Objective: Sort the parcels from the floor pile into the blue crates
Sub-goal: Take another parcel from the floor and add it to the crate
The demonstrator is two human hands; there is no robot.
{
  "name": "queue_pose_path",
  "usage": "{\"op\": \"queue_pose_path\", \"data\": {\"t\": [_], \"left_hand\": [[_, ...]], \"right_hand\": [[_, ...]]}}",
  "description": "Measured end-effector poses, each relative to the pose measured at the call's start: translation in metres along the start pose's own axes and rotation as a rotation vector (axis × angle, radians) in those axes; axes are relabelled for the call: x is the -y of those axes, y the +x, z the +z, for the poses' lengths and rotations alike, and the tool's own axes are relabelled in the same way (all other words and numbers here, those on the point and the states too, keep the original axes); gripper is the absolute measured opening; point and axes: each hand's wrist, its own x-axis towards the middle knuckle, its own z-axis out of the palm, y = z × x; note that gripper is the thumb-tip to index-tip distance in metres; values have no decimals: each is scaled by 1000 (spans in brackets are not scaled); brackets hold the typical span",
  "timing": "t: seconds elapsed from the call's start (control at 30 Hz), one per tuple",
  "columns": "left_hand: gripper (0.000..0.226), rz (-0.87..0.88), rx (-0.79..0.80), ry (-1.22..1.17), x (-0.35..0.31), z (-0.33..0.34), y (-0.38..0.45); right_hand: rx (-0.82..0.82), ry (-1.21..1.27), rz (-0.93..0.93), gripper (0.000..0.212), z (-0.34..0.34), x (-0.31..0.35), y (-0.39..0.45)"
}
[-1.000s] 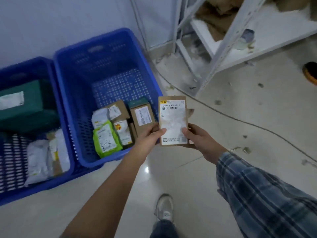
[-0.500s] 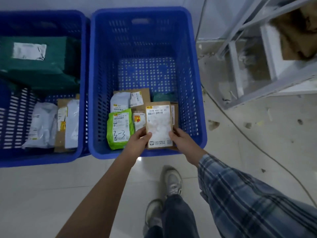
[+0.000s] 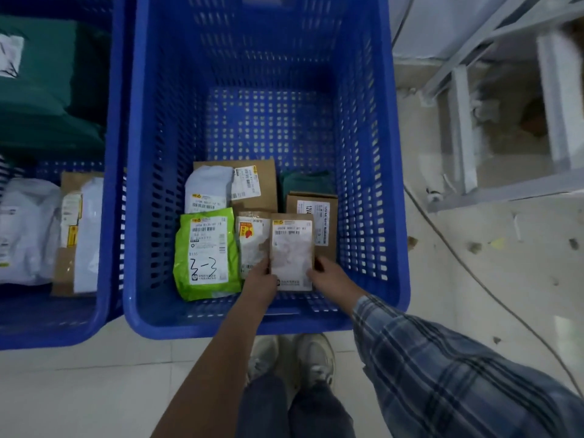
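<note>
Left crate (image 3: 104, 216): held several parcels, left of the middle crate.
Middle crate (image 3: 373, 172): five parcels lay at its near end.
Left hand (image 3: 259, 281): fingers clamped on the brown parcel (image 3: 292, 251).
Right hand (image 3: 328, 276): fingers clamped on its opposite edge, low inside the middle crate.
Progress: release pending; floor pile unseen.

A white metal shelf frame (image 3: 505, 99) stands on the pale tiled floor (image 3: 474, 279). A thin cable (image 3: 467, 267) runs across the floor just below the frame, with small scraps of litter (image 3: 474, 247) beside it
</note>
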Motion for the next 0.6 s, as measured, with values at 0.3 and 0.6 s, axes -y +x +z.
{"op": "queue_pose_path", "data": {"t": [0.3, 0.6], "left_hand": [[17, -137, 11, 241, 10, -4, 20], [29, -106, -168, 390, -20, -17, -8]], "right_hand": [[73, -138, 130, 40, 7, -8, 15], [-184, 269, 87, 28, -37, 6, -40]]}}
